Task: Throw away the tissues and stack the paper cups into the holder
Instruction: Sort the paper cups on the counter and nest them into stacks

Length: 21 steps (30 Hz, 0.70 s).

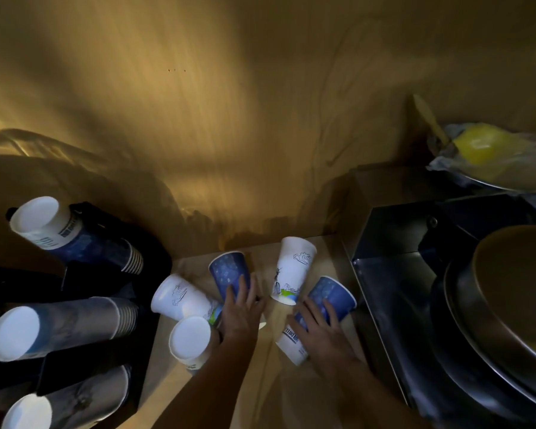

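Several paper cups lie loose on the wooden counter [294, 394]. My left hand [240, 308] is closed around a blue cup [228, 270] that points away from me. My right hand [321, 332] grips another blue cup [333, 297] with a white base and black print. A white cup with drawings [293, 267] stands between the two hands. Two more white cups [180, 297] [190, 339] lie to the left of my left hand. The black cup holder [150, 258] at the left carries three stacks of cups [62, 230] lying with their bases towards me. No tissues are visible.
A wooden wall [229, 119] rises behind the counter. A metal container [390, 274] and stacked dark pans [508, 320] crowd the right side. A dish with plastic wrap and something yellow [483, 150] sits at the upper right.
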Tool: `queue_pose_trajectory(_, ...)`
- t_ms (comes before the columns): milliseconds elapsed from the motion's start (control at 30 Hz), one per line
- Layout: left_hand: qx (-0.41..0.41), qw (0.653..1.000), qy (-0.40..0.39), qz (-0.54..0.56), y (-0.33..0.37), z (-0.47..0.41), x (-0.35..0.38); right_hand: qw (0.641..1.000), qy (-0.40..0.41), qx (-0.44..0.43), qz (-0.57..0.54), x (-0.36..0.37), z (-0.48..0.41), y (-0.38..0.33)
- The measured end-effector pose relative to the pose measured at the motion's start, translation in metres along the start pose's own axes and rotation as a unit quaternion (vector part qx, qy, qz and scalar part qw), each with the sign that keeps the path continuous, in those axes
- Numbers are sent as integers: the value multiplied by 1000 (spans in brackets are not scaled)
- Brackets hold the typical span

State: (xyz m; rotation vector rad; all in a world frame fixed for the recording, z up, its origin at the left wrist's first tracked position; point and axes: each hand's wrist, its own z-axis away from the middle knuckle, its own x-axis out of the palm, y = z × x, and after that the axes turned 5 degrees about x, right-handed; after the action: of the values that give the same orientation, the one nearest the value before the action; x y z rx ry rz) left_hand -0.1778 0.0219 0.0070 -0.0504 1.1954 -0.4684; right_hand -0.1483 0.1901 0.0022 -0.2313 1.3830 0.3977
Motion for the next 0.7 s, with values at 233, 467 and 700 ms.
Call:
queue_pose_trajectory(233, 11, 1000, 11, -2, -14, 6, 1, 999, 18, 23, 16, 8, -4, -7)
queue_pose_trajectory(467, -21, 946, 258, 196, 1, 42, -47, 1000, 20, 21, 10, 11, -10, -10)
queue_pose_trajectory(700, -93, 664, 391, 630, 15, 78, -50, 1000, -6, 5, 1, 27, -14, -7)
